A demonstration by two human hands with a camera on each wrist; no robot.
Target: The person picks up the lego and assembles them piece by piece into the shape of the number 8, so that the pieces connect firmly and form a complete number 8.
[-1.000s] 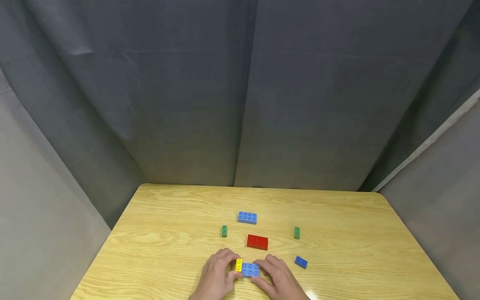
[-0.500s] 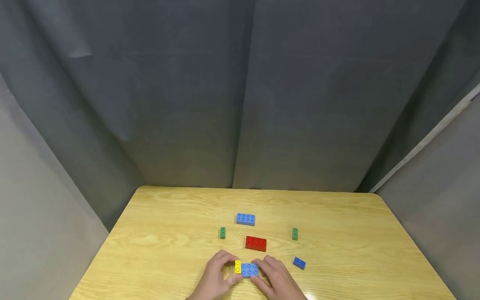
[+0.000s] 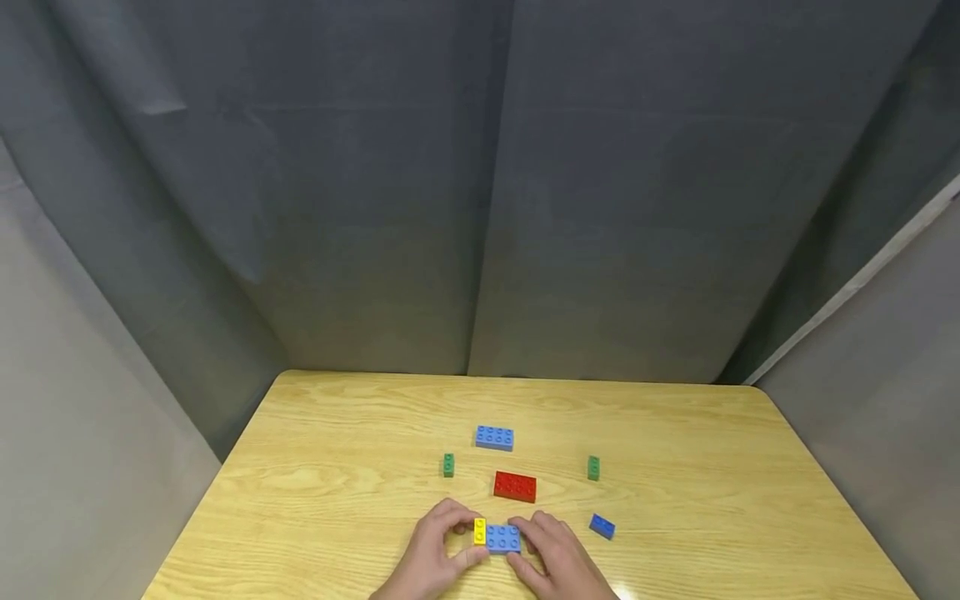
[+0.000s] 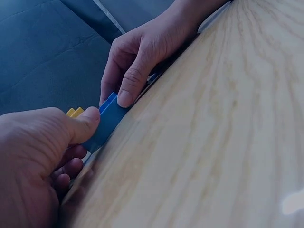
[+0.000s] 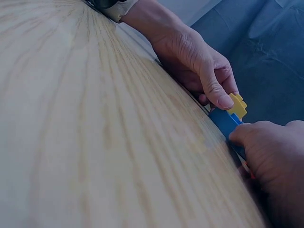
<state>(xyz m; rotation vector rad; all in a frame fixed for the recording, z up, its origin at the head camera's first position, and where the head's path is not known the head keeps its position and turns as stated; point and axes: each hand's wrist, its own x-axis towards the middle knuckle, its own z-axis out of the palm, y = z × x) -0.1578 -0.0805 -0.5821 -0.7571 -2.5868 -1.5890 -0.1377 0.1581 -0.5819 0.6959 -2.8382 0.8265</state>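
A small yellow toy brick (image 3: 480, 531) sits on the left end of a light blue toy brick (image 3: 502, 539), near the front of the table. My left hand (image 3: 433, 546) pinches the yellow brick between thumb and fingers, the thumb at its near side. At the blue brick's right end, my right hand (image 3: 553, 554) holds it with thumb in front and fingers behind. In the left wrist view the blue brick (image 4: 105, 124) shows between both thumbs. The right wrist view shows the yellow brick (image 5: 237, 106) standing higher than the blue one.
Beyond the hands lies a red brick (image 3: 515, 487), with another light blue brick (image 3: 494, 438) farther back. Small green bricks lie left (image 3: 448, 465) and right (image 3: 593, 468). A small dark blue brick (image 3: 602, 526) is right of my right hand. Grey curtains (image 3: 375, 208) surround the wooden table (image 3: 337, 467).
Both hands keep their hold on the joined bricks, which stay in nearly the same place. The left hand's fingers have shifted slightly. The whole view sways a little.
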